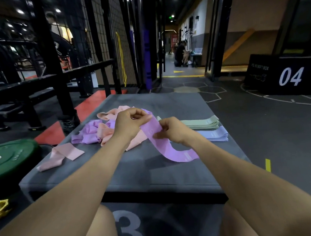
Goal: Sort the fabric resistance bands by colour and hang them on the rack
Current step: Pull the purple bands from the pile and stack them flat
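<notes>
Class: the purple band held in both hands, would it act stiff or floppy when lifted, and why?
Probably floppy: the purple band sags in a curve below the left hand and right hand. Likely light, since fingertip pinches hold it. The loose pile lies crumpled, suggesting soft fabric.

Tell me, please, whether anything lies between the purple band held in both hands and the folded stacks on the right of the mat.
Nothing visible does: the purple band hangs beside the blue stack, with only bare mat around them.

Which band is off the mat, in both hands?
The purple band, pinched by left hand and right hand; other purples lie tangled in the pile.
</notes>
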### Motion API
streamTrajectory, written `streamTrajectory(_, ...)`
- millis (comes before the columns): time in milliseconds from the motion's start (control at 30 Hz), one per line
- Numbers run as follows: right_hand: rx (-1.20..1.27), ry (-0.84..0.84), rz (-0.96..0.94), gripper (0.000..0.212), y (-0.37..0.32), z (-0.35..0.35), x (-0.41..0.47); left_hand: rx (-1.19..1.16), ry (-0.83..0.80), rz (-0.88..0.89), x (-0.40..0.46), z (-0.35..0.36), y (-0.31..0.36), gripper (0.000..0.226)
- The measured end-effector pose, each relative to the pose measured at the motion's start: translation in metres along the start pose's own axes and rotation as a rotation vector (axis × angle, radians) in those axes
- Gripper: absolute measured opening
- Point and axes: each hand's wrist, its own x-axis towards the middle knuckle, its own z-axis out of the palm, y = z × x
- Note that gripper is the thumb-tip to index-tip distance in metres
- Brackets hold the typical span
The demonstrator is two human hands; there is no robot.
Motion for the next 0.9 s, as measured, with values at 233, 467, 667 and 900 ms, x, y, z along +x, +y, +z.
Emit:
streamTrajectory(233, -0.281, -0.088, 0.092, 0.031, 0.035, -0.013, -0.014, -0.121, 0.217, -0.129, 0.002, 0.002, -0.013, 0.013)
streamTrajectory(467, -0.554, -0.019, 0.225, 0.031, 0.081, -0.042, -0.028, -0.224, 0.496, -0.263, 0.014, 0.009, -0.034, 0.019)
streamTrajectory(667, -0.432, 0.101, 0.343, 0.014, 0.124, -0.082, -0.04, -0.247, 0.574, -0.437, 0.02, 0.028, -0.067, 0.018)
streamTrajectory(900, 0.028, 0.352, 0.502, 0.009, 0.168, -0.109, -0.054, -0.082, 0.393, -0.701, 0.022, 0.058, -0.097, 0.024)
